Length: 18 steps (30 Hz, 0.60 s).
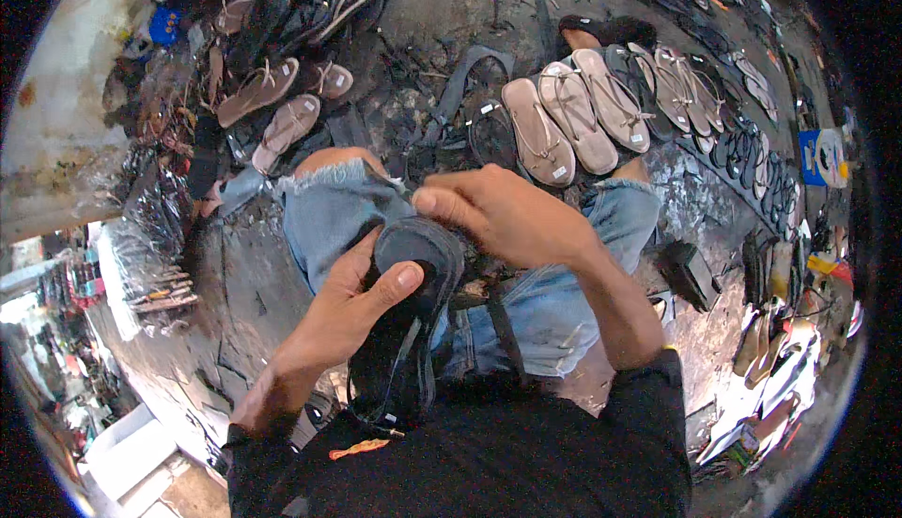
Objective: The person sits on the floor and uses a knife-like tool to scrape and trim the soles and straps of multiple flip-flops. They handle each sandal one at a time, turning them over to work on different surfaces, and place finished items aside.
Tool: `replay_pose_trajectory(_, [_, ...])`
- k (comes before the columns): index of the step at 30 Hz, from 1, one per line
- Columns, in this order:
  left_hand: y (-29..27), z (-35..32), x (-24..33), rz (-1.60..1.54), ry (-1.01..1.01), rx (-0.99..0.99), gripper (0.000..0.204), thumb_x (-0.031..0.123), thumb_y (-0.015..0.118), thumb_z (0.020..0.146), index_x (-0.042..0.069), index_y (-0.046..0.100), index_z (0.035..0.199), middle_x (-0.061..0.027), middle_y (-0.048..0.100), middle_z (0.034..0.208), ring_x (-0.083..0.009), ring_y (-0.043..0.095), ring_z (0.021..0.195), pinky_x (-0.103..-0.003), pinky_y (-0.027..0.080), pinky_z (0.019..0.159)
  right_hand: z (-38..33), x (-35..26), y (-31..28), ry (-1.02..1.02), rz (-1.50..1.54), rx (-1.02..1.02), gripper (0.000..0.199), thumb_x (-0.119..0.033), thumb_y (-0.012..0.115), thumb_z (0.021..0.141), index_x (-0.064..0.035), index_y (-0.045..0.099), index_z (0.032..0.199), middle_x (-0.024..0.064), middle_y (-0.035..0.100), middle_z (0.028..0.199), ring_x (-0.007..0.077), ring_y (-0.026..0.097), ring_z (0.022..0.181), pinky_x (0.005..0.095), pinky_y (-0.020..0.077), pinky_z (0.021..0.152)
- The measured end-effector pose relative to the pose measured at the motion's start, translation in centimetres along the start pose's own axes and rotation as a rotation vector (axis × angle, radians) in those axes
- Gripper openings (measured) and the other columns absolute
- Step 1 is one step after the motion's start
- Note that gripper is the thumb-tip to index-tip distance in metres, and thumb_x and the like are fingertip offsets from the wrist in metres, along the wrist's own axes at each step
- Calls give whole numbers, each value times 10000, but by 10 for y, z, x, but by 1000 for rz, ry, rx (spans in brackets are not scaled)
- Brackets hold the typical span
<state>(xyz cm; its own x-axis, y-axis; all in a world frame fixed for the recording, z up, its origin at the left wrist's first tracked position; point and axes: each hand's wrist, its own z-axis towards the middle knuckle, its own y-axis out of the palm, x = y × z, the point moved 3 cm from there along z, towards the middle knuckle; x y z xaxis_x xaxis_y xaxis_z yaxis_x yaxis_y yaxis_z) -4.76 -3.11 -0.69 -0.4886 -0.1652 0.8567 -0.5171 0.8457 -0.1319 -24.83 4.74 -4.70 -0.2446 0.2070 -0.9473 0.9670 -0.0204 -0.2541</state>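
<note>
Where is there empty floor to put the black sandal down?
Bare ground shows between the dark sandal heap at the upper left and the row of tan sandals. More lies left of the denim knee, toward the wall. The right edge is crowded with shoes.

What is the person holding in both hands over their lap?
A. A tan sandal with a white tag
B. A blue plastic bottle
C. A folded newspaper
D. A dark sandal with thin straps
D: the left hand grips a dark sandal by its sole, thumb on top, while the right hand presses on its upper end; the tan sandals lie in a row on the floor beyond the knees.
</note>
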Motion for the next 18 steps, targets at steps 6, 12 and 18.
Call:
replay_pose_trajectory(6, [-78,12,2,-296,620,757,432,32,725,879,47,596,1291,-88,685,1113,-228,685,951,-384,570,901,-50,61,-28,49,206,760,345,-321,441,1075,-38,640,1076,23,540,690,132,508,628,299,429,583])
replay_pose_trajectory(12, [28,27,16,-1033,178,157,197,160,668,976,72,663,1153,-75,719,1124,-226,706,1025,-409,598,898,-134,45,52,-51,140,783,383,-411,486,1050,-58,633,1068,44,509,609,143,507,540,323,404,500])
replay_pose_trajectory(18, [34,29,3,-1107,144,139,252,201,681,972,57,646,1175,-62,719,1131,-210,705,1035,-394,608,883,-187,57,109,121,-2,627,412,-484,543,1003,-82,628,1041,154,568,661,354,631,598,426,456,539])
